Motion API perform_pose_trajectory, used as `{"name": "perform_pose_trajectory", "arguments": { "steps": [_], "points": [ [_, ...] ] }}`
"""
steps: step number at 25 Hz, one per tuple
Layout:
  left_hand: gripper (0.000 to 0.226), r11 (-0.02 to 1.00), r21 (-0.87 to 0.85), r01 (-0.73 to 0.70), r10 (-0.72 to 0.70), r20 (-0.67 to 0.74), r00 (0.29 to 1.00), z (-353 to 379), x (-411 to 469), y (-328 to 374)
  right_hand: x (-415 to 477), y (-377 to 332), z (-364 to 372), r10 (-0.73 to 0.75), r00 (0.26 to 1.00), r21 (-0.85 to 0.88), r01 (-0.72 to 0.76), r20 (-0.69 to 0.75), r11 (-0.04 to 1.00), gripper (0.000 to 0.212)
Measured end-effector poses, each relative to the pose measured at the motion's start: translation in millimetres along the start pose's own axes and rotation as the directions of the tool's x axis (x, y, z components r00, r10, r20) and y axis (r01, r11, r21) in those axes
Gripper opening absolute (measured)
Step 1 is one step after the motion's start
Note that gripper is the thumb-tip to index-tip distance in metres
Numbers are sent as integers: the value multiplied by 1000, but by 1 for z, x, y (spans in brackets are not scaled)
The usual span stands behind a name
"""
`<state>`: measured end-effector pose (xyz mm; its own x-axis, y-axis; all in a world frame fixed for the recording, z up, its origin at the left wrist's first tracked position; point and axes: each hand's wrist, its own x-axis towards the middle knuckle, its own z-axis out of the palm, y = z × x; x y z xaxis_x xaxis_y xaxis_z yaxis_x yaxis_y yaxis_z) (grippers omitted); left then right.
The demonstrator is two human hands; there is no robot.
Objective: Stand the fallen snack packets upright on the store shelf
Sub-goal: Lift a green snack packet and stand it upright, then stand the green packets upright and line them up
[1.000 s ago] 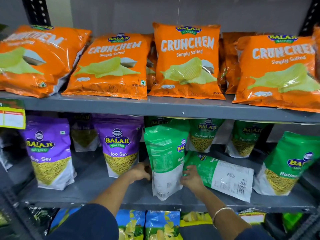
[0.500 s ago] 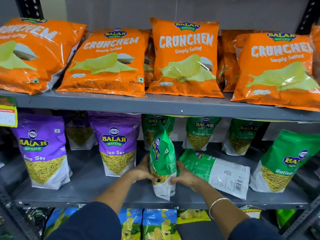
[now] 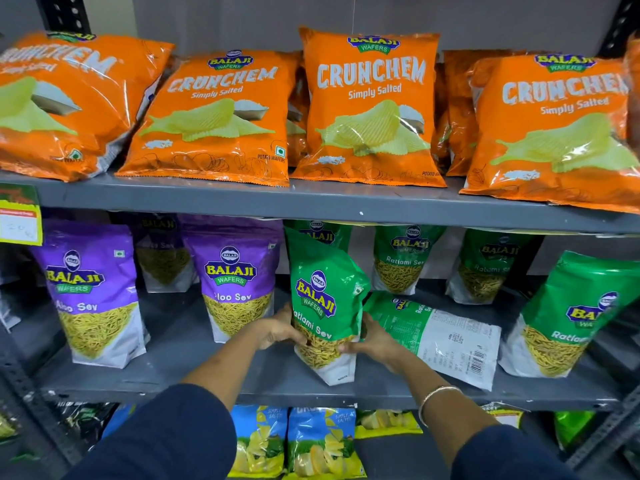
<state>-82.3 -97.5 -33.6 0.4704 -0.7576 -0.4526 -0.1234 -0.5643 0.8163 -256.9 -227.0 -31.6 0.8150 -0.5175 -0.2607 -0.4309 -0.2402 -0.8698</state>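
Note:
A green Ratlami Sev packet (image 3: 323,299) stands upright at the front middle of the grey middle shelf (image 3: 207,379), its front label facing me. My left hand (image 3: 278,329) grips its lower left side and my right hand (image 3: 372,341) grips its lower right side. Just right of it a second green Ratlami Sev packet (image 3: 440,337) lies fallen on its front, back label and barcode up, partly behind my right hand.
Purple Aloo Sev packets (image 3: 93,292) stand at the left, more green packets (image 3: 568,317) at the right and back. Orange Crunchem bags (image 3: 372,105) fill the upper shelf (image 3: 311,202). Blue chip bags (image 3: 322,441) sit on the shelf below. A yellow price tag (image 3: 19,221) hangs at left.
The green packet in my hands has been turned from back label facing me, through edge-on, to front label facing me. The fallen packet beside it has not moved.

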Motion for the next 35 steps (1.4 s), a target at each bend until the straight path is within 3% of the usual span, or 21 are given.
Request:
{"name": "perform_pose_trajectory", "arguments": {
  "steps": [3, 5, 11, 13, 14, 16, 18, 21, 23, 24, 25, 26, 27, 28, 29, 31, 32, 35],
  "points": [
    [109, 994, 113, 11, 14, -217, 976, 2, -4, -1, 5, 3, -7, -24, 998, 43, 27, -62, 999, 71],
    [116, 984, 178, -20, 73, -298, 952, 10, -6, -1, 8, 6, -11, -9, 997, 80, 16, -80, 997, 72],
    [89, 988, 93, -125, 142, -195, 971, 19, -7, 5, 7, 7, -2, 13, 998, 87, -7, -65, 996, 104],
    [74, 990, 140, 26, -6, -137, 991, 16, -9, 8, 4, 4, -5, 2, 998, 19, -1, -64, 1000, 103],
    [54, 966, 220, 139, -132, -47, 990, 16, -11, 11, 3, 3, -10, 2, 997, -22, -4, -72, 1000, 99],
    [17, 837, 447, 316, -424, 165, 891, 21, -20, 25, 4, 4, -31, 15, 992, -23, -18, -125, 1000, 84],
    [27, 786, 520, 335, -549, 336, 766, 38, -14, 43, 6, 8, -60, 36, 973, -11, -40, -229, 999, 64],
    [37, 898, 295, 327, -436, 492, 753, 85, 1, 73, 11, 23, -115, 81, 927, -180, -156, -366, 971, 51],
    [41, 925, 75, 372, -365, 450, 815, 120, 15, 89, 18, 36, -144, 112, 926, -211, -198, -361, 957, 44],
    [52, 913, -51, 405, -356, 386, 851, 139, 26, 95, 24, 46, -158, 125, 937, -179, -192, -327, 965, 42],
    [66, 882, -203, 426, -351, 324, 879, 156, 38, 98, 29, 52, -170, 77, 953, -256, -156, -293, 954, 44],
    [74, 844, -347, 408, -338, 247, 908, 169, 50, 99, 38, 60, -180, 42, 971, -278, -109, -237, 954, 53],
    [73, 810, -457, 366, -335, 152, 930, 178, 62, 98, 46, 74, -188, 52, 986, -285, -97, -161, 954, 78],
    [67, 774, -546, 319, -339, 68, 938, 184, 71, 96, 59, 92, -198, 48, 994, -339, -79, -97, 938, 106],
    [54, 717, -637, 282, -350, 21, 937, 190, 81, 94, 64, 101, -209, 110, 993, -392, -120, -48, 912, 115],
    [12, 594, -764, 251, -366, 21, 930, 200, 87, 92, 66, 105, -220, 201, 980, -457, -171, 17, 873, 74],
    [9, 565, -796, 218, -341, 15, 940, 203, 87, 92, 64, 102, -221, 230, 972, -475, -183, 41, 861, 57],
    [10, 593, -781, 195, -252, 50, 966, 201, 75, 97, 56, 96, -219, 354, 916, -374, -265, 192, 889, 51]
  ]
}}
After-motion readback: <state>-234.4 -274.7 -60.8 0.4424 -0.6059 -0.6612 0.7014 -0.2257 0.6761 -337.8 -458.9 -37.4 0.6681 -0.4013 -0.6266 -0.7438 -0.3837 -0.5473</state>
